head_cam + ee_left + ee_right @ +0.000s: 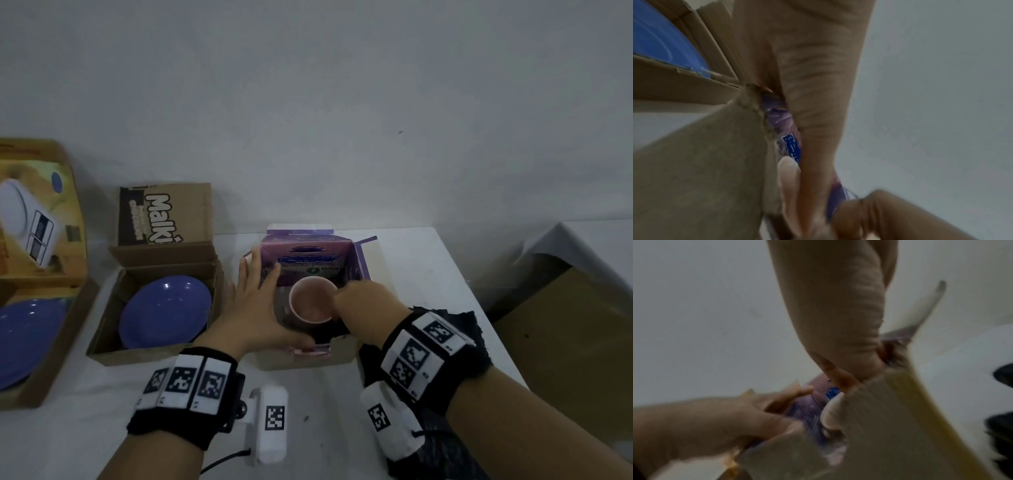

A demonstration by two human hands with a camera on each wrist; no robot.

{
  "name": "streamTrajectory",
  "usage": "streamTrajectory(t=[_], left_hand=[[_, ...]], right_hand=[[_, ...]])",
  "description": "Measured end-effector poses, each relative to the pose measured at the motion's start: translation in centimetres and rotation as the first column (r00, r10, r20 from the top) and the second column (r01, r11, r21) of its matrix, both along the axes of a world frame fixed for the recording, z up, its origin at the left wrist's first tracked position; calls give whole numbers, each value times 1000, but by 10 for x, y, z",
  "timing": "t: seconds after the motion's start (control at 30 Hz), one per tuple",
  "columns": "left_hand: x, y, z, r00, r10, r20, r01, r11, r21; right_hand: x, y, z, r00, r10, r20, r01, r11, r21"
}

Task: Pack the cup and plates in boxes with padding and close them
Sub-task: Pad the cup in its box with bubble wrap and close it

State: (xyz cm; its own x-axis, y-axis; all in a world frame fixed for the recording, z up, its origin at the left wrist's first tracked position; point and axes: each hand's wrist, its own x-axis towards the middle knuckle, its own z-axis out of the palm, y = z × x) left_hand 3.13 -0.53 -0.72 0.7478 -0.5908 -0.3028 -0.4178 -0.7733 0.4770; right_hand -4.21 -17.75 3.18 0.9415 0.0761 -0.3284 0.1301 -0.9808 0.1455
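A pink cup (310, 303) stands slightly tilted inside the open purple box (308, 253) at the middle of the white table, on dark padding (329, 334). My left hand (253, 308) lies with straight fingers against the box's left side, thumb along its front edge. My right hand (363, 301) reaches into the box just right of the cup; its fingers are hidden behind the box wall. In the right wrist view the cup's rim (830, 410) shows below my right hand (838, 313). A blue plate (166, 311) lies in the brown box (102, 346) to the left.
A second blue plate (27, 342) sits in a larger printed box (44, 377) at the far left. Dark cloth (459, 325) lies on the table under my right wrist. Brown cardboard (565, 342) stands off the table's right edge. A wall is close behind.
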Motion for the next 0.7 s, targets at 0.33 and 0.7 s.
streamTrajectory(t=[0.33,0.7], left_hand=[[11,-16,-19,946,320,50,-275,876,-397],[12,-13,-27,937,349,-19,-309,803,-509]], right_hand=[[5,3,2,909,-179,-376,277,934,225],[15,13,-37,849,-214,-484,377,886,269]])
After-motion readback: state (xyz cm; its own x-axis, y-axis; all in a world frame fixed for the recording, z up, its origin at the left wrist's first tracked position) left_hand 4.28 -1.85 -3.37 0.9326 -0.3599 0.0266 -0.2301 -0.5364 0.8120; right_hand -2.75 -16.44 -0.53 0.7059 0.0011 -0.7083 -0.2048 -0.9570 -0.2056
